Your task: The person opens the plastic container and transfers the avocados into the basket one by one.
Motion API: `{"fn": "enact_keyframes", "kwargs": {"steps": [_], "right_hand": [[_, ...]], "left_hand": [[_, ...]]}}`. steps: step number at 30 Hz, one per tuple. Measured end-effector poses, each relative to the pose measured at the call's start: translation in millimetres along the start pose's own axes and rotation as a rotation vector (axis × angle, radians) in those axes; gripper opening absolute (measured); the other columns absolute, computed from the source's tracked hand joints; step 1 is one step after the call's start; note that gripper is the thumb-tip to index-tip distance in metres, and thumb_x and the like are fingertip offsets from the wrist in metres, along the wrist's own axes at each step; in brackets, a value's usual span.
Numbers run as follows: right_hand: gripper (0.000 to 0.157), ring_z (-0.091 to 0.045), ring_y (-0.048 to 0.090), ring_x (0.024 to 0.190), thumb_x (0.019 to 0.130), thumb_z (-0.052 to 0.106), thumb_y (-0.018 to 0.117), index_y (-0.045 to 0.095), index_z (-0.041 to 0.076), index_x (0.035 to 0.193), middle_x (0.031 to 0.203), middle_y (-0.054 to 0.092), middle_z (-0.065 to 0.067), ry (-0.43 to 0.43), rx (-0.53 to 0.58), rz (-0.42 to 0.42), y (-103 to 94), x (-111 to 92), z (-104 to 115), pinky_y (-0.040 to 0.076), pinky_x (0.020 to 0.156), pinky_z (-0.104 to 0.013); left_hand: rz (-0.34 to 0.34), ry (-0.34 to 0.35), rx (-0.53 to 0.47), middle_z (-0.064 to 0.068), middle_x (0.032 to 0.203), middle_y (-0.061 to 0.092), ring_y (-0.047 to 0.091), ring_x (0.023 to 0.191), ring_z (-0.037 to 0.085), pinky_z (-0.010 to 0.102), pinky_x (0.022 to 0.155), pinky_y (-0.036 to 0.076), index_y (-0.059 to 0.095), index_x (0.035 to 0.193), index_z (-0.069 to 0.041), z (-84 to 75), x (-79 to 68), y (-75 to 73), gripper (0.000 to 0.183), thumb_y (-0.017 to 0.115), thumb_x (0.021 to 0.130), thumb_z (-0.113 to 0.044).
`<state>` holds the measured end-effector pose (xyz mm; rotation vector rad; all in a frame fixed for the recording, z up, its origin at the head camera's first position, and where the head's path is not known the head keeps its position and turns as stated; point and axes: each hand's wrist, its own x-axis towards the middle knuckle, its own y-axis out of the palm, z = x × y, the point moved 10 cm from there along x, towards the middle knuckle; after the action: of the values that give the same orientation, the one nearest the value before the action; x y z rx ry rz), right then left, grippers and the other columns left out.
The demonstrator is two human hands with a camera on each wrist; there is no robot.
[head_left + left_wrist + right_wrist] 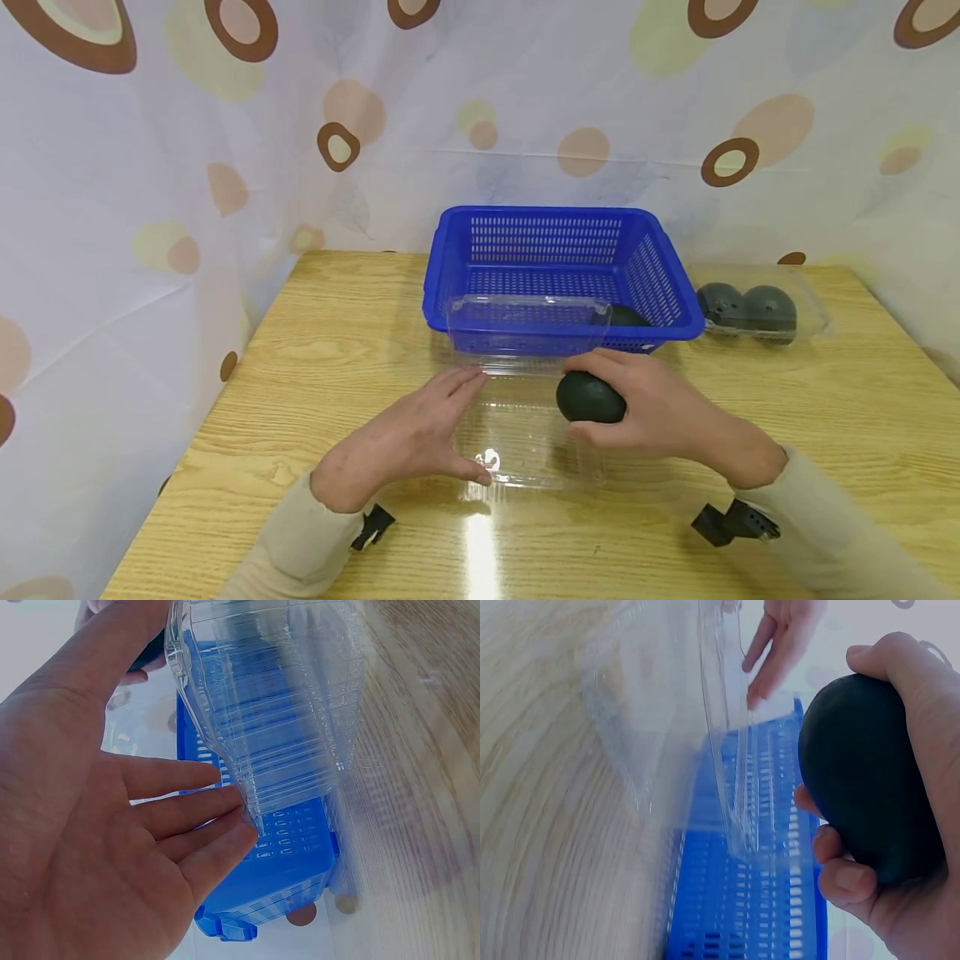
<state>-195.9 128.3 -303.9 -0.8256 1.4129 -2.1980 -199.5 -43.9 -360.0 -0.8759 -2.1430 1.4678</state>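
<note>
My right hand [663, 408] grips a dark green avocado [588, 398], thumb on one side and fingers on the other, above the right part of a clear plastic clamshell box [517, 446]. The right wrist view shows the avocado [862, 776] large against the palm. The box stands with its lid [525, 312] raised and leaning back over the front of the blue basket [555, 212]. At the box's left side, my left hand [412, 437] spreads thumb and fingers along it; its fingertips [244, 802] are right at the clear rim in the left wrist view.
Another dark avocado [628, 317] lies in the basket's front right corner, partly behind the clear lid. To the right of the basket, a second clear box [813, 308] holds two dark avocados [768, 312]. A patterned curtain [525, 100] hangs behind the wooden table [337, 333].
</note>
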Motion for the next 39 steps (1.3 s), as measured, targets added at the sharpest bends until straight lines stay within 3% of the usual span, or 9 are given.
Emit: {"fn": "enact_keyframes", "kwargs": {"steps": [7, 14, 22, 31, 39], "right_hand": [[0.049, -0.018, 0.068, 0.088, 0.079, 0.036, 0.079, 0.065, 0.02, 0.123, 0.112, 0.07, -0.003, 0.072, -0.055, 0.0, -11.1, -9, -17, 0.055, 0.063, -0.029], [0.041, -0.012, 0.064, 0.079, 0.083, 0.036, 0.078, 0.066, 0.019, 0.119, 0.107, 0.07, -0.002, 0.161, -0.067, -0.01, -23.7, -14, -34, 0.05, 0.056, -0.025], [0.038, -0.014, 0.06, 0.071, 0.084, 0.036, 0.076, 0.066, 0.017, 0.116, 0.098, 0.071, -0.004, 0.228, -0.141, -0.064, -44.3, -15, -53, 0.044, 0.052, -0.026], [0.053, -0.023, 0.063, 0.069, 0.09, 0.047, 0.068, 0.064, 0.007, 0.124, 0.109, 0.07, -0.022, 0.352, -0.212, -0.084, -63.2, -11, -84, 0.041, 0.048, -0.029], [0.055, -0.023, 0.059, 0.065, 0.094, 0.05, 0.059, 0.06, 0.006, 0.128, 0.101, 0.07, -0.022, 0.42, -0.187, -0.075, -69.1, -2, -102, 0.039, 0.048, -0.031]], "left_hand": [[-0.002, 0.002, 0.004, 0.017, 0.159, 0.031, 0.029, 0.149, 0.032, 0.042, 0.123, 0.029, 0.028, 0.154, 0.002, 0.1, 0.0, -0.2, 0.117, 0.081, 0.07, -0.06], [-0.011, 0.009, -0.001, 0.018, 0.158, 0.032, 0.031, 0.148, 0.032, 0.043, 0.122, 0.031, 0.029, 0.153, 0.003, -0.2, -1.3, -1.5, 0.116, 0.082, 0.069, -0.058], [-0.019, 0.012, 0.0, 0.018, 0.158, 0.034, 0.032, 0.147, 0.032, 0.043, 0.122, 0.031, 0.031, 0.153, 0.003, 0.1, -1.3, -1.8, 0.115, 0.083, 0.07, -0.058], [-0.027, 0.019, -0.002, 0.018, 0.157, 0.034, 0.032, 0.147, 0.031, 0.042, 0.122, 0.031, 0.031, 0.153, 0.002, -0.3, -0.1, -1.6, 0.116, 0.083, 0.069, -0.059], [-0.027, 0.017, -0.009, 0.018, 0.158, 0.033, 0.031, 0.148, 0.032, 0.042, 0.122, 0.03, 0.03, 0.153, 0.003, -1.2, 0.7, -1.8, 0.117, 0.083, 0.068, -0.059]]}}
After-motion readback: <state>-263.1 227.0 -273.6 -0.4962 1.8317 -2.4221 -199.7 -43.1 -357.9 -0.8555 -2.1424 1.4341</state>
